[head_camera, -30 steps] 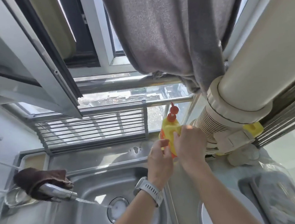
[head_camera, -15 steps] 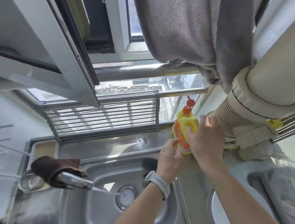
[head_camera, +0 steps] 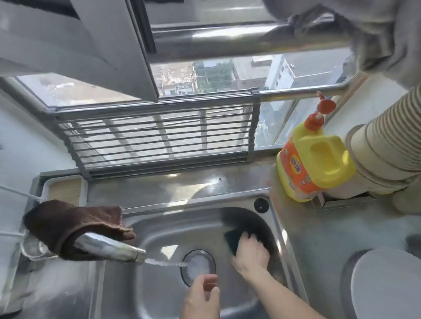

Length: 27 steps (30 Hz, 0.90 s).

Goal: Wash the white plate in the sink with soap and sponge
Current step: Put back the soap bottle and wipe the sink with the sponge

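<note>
Two bare hands reach into the one stainless sink (head_camera: 146, 313). The right hand (head_camera: 251, 253) curls its fingers round a single dark sponge (head_camera: 233, 240) against the basin's right wall, its grip closed on it. The left hand (head_camera: 202, 298) hovers over the basin near the round drain (head_camera: 197, 263), fingers loosely bent with nothing in them, its grip slack. One chrome faucet (head_camera: 108, 248) juts in from the left and sends a thin stream of water toward the drain; one brown cloth (head_camera: 66, 223) is draped over its base. The white plate (head_camera: 400, 285) lies outside the sink, on the table at the lower right, well apart from both hands. One yellow dish soap bottle (head_camera: 314, 161) with an orange label and a red pump stands upright on the table at the sink's back right corner, just beside a ribbed beige duct (head_camera: 391, 132). A metal drying rack (head_camera: 162, 138) leans along the window (head_camera: 223, 75) behind the sink, and a grey cloth (head_camera: 359, 16) hangs from a steel rail above.
</note>
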Available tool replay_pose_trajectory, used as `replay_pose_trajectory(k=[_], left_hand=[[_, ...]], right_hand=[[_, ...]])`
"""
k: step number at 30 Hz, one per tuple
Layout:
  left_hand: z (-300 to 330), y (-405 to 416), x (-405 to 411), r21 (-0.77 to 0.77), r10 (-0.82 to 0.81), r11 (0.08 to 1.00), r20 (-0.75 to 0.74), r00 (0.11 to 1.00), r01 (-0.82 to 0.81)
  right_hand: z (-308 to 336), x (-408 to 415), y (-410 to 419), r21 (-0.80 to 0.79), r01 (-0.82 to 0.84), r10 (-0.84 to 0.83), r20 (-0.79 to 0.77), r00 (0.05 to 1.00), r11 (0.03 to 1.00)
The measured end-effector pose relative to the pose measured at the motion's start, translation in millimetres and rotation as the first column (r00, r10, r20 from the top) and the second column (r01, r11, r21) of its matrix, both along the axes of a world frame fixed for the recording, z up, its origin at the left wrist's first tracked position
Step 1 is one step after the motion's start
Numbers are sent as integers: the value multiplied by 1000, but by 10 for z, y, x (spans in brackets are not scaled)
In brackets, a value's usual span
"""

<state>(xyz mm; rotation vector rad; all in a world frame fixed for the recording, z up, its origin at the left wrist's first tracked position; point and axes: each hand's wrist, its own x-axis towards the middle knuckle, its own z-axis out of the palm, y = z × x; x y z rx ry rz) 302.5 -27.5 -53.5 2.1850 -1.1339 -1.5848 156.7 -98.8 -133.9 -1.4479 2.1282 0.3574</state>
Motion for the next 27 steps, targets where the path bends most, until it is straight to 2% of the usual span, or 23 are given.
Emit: replay_pose_trajectory(k=[4, 7, 10, 13, 16, 19, 23, 25, 27], left_hand=[[-171, 69, 89, -18, 87, 996, 18, 996, -87], [-198, 102, 98, -31, 87, 996, 6, 996, -87], [-95, 107, 106, -24, 73, 997, -6, 997, -74], [130, 56, 103, -26, 54, 998, -49, 997, -56], [336, -12, 95, -36, 85, 995, -92, 992, -89], [446, -73, 86, -58, 85, 994, -91, 992, -90], [435, -80, 121, -47, 112, 992, -96, 989, -117], [424, -51, 177, -44, 98, 994, -82, 992, -102], [456, 17, 266, -35, 106, 994, -68, 992, -108]], right_hand=[[-493, 90, -110, -29, -30, 27, -99, 995, 999], [-429, 92, -114, -68, -48, 40, -111, 993, 997], [83, 43, -108, -276, -144, 130, -69, 989, 950], [782, -109, -285, -486, -273, 271, -77, 960, 830], [1346, -317, -674, -580, -364, 367, -118, 923, 729], [1537, -455, -1109, -564, -411, 406, -141, 903, 717], [1306, -498, -1427, -381, -423, 438, -53, 898, 822], [1255, -465, -1421, -317, -440, 438, -82, 895, 840], [1304, -373, -1303, -415, -444, 429, -133, 893, 794]])
